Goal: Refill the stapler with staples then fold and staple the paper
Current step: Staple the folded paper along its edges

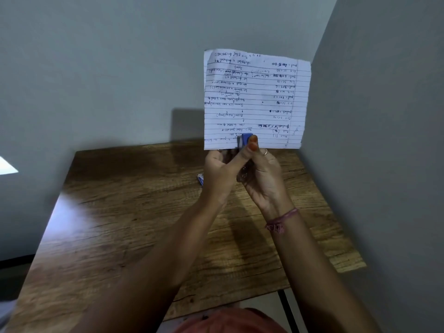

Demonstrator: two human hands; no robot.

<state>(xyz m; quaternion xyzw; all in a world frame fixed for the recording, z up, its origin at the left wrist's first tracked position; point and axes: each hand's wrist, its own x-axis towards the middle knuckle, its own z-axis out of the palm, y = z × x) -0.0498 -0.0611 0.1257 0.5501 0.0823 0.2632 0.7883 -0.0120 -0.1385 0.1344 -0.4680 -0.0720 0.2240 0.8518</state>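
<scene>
both forearms rise from the frame's bottom over the table (pixel 125 212). left hand (pixel 219 168) and right hand (pixel 262 171) together grip the blue stapler (pixel 245 141), clamped on the lower edge of the folded paper (pixel 254 97) held upright. stapling seems underway; next comes a firm squeeze, then release.

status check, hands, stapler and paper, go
Left hand and right hand both grip the blue stapler, clamped on the folded paper's bottom edge, held above the table. Nothing blocking.
</scene>
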